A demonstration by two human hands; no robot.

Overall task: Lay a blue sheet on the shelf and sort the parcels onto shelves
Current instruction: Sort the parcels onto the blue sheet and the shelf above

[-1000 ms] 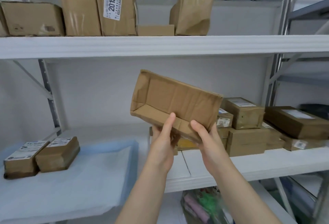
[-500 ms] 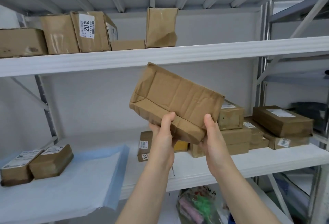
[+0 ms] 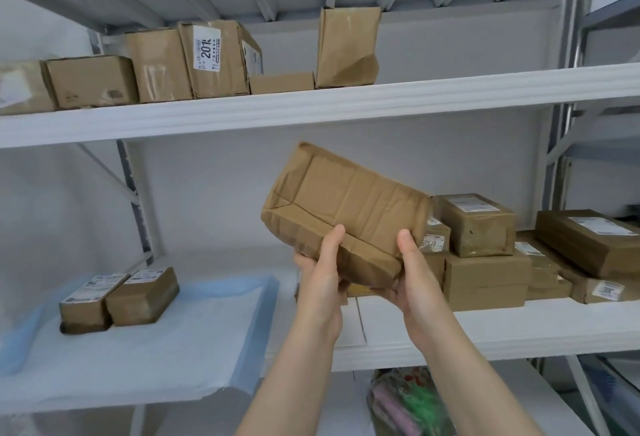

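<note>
I hold a brown paper-wrapped parcel (image 3: 349, 207) tilted in the air between the two shelves. My left hand (image 3: 322, 273) grips its near lower edge, thumb up on the front. My right hand (image 3: 412, 273) cups the right lower corner, thumb on the front face. A blue sheet (image 3: 166, 342) covers the left part of the middle shelf (image 3: 485, 335), with two small labelled parcels (image 3: 117, 297) lying on it. A pile of several parcels (image 3: 485, 255) sits on the right of that shelf. The upper shelf (image 3: 311, 106) carries several more parcels (image 3: 194, 61).
A tall parcel (image 3: 346, 47) stands upright on the upper shelf, with bare shelf to its right. Metal uprights (image 3: 568, 124) frame the rack on the right. Below the middle shelf lies a bag with colourful contents (image 3: 408, 401).
The parcel has tipped, its lower face turning down, and sits a little higher against the shelves. The view has tilted up and shows more of the upper shelf.
</note>
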